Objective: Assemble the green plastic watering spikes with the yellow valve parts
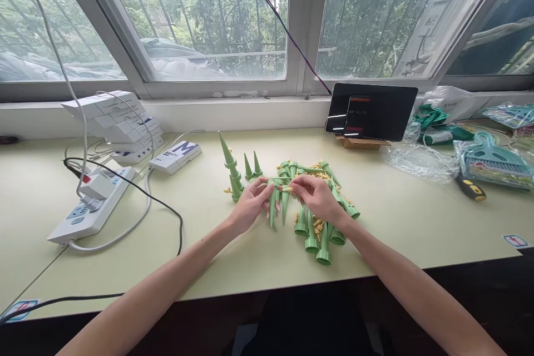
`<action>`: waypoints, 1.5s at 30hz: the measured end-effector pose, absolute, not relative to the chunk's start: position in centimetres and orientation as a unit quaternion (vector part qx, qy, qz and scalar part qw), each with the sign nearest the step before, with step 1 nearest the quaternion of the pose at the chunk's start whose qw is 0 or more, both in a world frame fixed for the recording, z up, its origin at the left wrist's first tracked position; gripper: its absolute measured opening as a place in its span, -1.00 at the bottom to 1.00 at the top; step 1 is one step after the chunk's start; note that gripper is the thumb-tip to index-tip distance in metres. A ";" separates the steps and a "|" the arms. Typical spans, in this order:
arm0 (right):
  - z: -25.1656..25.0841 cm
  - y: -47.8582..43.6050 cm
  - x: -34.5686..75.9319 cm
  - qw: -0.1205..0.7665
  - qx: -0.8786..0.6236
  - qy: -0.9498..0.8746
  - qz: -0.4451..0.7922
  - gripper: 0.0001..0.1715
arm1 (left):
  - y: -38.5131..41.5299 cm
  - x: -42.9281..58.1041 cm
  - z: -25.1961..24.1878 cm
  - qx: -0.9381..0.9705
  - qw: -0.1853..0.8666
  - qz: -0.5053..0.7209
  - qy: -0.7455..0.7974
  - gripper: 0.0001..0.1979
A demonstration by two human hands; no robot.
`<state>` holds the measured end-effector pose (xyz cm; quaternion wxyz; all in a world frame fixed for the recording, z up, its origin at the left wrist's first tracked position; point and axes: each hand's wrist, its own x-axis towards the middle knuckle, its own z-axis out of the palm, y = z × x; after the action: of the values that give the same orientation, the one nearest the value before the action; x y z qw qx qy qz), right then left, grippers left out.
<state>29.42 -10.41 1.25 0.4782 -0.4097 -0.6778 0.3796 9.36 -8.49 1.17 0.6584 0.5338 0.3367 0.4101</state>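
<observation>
My left hand is closed around a green plant watering spike, its tapered tip pointing down. A second green spike hangs just to its right, between the two hands; whether a hand grips it is unclear. My right hand pinches a small yellow valve piece against the side of the spikes. Beside and beneath my right hand lies a pile of green spikes with threaded round ends, mixed with yellow valve pieces. Left of my left hand stand stacked spikes and two further upright spike tips.
A power strip with cables lies left, near stacked white boxes and one loose box. A tablet leans by the window. Right are plastic wrapping, a bagged teal brush set and a black-yellow handle.
</observation>
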 end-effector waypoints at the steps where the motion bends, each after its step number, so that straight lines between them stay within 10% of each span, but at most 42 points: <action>1: 1.2 -10.5 29.4 0.474 -0.405 -0.683 0.380 -0.72 | -8.5 9.4 1.1 0.541 0.654 0.408 0.338 -0.66; 45: 0.9 -10.4 29.2 0.462 -0.405 -0.714 0.337 -0.76 | -9.0 9.4 1.2 0.636 0.524 0.427 0.372 -0.74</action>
<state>29.21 -10.44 0.86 0.4616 -0.4051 -0.7136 0.3371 9.41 -8.99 1.25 0.5243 0.6359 0.3716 0.4273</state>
